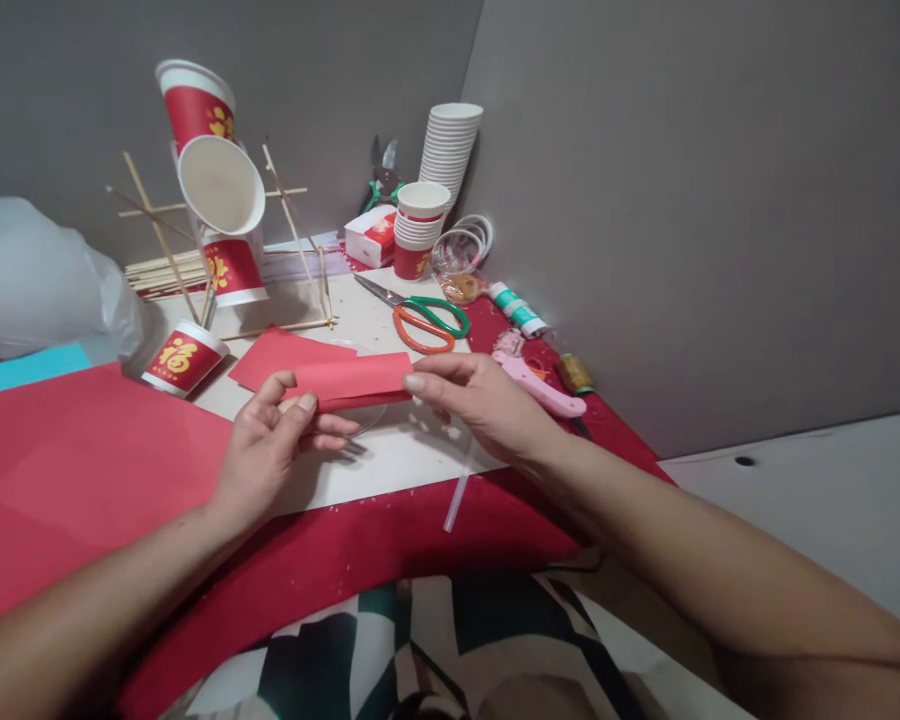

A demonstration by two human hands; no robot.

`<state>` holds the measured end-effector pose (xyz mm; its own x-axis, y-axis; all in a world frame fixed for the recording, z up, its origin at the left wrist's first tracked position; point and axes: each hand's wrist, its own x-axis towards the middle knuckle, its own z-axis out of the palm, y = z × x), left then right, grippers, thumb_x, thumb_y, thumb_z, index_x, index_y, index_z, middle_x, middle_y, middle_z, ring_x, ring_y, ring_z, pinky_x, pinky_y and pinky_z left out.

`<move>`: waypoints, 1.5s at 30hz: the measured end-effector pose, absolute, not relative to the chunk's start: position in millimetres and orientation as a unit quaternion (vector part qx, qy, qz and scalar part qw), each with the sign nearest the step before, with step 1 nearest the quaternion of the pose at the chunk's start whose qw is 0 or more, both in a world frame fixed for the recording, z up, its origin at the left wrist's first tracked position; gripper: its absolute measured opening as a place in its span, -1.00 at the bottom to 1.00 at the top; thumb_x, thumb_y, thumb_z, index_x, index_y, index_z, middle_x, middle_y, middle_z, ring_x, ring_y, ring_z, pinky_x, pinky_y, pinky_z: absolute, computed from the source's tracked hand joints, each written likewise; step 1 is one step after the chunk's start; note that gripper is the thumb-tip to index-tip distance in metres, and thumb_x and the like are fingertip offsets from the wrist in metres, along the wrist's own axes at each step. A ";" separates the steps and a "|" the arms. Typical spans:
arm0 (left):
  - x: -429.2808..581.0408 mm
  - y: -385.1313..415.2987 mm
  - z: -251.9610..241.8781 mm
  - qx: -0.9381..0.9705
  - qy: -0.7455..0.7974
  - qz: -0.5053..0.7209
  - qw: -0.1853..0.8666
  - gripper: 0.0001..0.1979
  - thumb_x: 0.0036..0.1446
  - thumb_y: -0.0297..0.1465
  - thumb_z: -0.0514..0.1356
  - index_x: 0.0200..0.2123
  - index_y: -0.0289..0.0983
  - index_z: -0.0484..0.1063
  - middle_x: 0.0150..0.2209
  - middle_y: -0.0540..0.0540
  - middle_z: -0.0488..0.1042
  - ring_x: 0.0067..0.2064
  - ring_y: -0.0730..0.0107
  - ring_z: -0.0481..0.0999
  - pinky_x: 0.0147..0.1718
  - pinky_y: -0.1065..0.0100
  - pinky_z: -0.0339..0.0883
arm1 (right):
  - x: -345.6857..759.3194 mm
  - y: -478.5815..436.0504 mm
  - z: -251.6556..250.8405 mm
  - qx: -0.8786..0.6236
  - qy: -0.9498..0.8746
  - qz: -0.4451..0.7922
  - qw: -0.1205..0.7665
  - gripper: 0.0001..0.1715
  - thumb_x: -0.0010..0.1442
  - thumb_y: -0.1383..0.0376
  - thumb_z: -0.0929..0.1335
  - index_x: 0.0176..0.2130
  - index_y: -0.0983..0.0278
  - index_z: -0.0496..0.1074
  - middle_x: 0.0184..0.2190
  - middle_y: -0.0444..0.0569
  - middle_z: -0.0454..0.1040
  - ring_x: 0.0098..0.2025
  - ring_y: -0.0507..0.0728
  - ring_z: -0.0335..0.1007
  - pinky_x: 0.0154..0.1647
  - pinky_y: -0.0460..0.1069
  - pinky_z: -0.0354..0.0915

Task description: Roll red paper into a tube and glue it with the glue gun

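Between my two hands is a folded strip of red paper (354,380), held level above the white board (330,480). My left hand (274,435) pinches its left end between thumb and fingers. At the right end, my right hand (472,395) grips the paper with thumb and forefinger. Another red paper piece (270,355) lies on the board just behind the strip. Part of a clear round rim shows beneath the paper. Scissors (427,322) with one green and one orange handle rest beyond my right hand.
A stick frame with paper cups (221,185) stands at the back left, beside a loose cup (185,358). Stacked cups (420,230), a pink glue gun (544,385) and a thread spool (574,373) sit right. Large red paper (97,470) covers the left; a grey wall rises behind.
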<state>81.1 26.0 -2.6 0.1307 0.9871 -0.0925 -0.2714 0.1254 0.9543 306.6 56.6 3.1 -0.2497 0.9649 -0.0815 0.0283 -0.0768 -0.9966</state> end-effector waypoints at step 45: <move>84.4 24.5 1.6 0.316 0.436 0.515 0.667 -0.73 -0.18 -0.39 0.53 -0.36 -0.26 0.61 -0.42 0.02 0.59 -0.39 0.51 0.51 -0.29 0.41 0.40 | 305.3 34.6 4.0 -0.472 -0.432 0.527 0.559 -0.50 0.04 -0.12 0.46 -0.38 0.27 0.56 -0.54 -0.14 0.35 -0.52 -0.01 0.19 -0.49 -0.06 0.15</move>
<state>84.4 24.5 1.6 0.0895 0.9624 -0.2565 -0.4105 0.2703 0.8709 305.3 34.6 4.0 0.0724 0.9973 -0.0151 -0.1817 -0.0017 -0.9834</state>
